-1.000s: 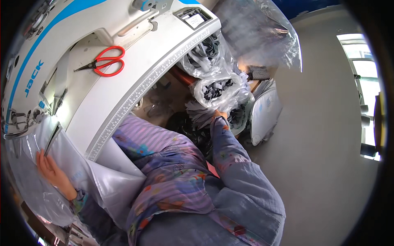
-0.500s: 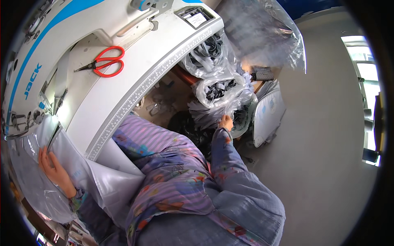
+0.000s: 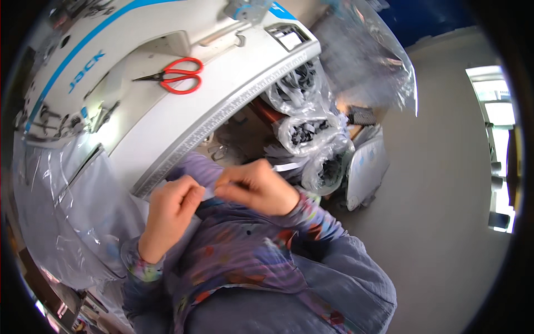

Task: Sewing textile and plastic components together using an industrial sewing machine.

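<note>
Pinching a small pale strip [image 3: 208, 193] between them, the left hand [image 3: 169, 209] and right hand [image 3: 258, 186] met just off the surface's [image 3: 167, 131] front edge, red scissors [image 3: 178, 75] lying further back.

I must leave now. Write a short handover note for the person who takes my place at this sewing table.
Left hand: fingers pinched on a small pale piece, in front of the chest.
Right hand: pinching the same piece from the other side; the two hands meet.
Red scissors: lying on the white sewing table, untouched.
Clear bags of dark pieces: beside the table, to the right, open.
Clear plastic sheet: hangs at the left table edge.
Done: one piece is in the hands.
Left: what the piece is cannot be told; nothing is under the machine.
</note>
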{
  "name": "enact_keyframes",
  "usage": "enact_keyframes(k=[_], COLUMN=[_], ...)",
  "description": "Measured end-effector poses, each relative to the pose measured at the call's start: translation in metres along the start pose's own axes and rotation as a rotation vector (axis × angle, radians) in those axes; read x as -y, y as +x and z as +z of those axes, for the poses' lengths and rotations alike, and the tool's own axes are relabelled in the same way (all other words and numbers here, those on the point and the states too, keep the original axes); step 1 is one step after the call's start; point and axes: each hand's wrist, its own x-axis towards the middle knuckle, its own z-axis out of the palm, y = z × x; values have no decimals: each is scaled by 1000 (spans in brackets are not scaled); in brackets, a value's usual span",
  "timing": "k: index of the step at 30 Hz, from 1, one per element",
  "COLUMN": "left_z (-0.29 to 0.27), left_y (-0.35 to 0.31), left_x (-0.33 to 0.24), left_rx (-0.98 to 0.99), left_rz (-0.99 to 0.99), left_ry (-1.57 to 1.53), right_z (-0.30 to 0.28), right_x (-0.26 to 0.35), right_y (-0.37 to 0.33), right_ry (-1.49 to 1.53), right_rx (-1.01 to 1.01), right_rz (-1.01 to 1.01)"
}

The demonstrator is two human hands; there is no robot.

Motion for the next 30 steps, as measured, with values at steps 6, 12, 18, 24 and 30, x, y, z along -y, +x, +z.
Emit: enact_keyframes(k=[6,12,18,24,30], left_z=[-33,-9,-71,-110,-105], left_y=[-17,6,-16,-34,-31], left_x=[21,23,17,22,22], left_rx=[-296,-115,-623,-584,-414], left_rz=[-147,-102,29,-29,126], left_ry=[-717,-540,-1123,-401,-434], right_z=[-41,-29,-57,-68,-2], right_x=[-57,-192,-291,-190,50], right_y=[16,-29,-77,-3,131], right_ry=[-145,-765,-955,-688,205], right_rx=[468,-359,-344,99,412], right_rz=[87,358,601,311,-23])
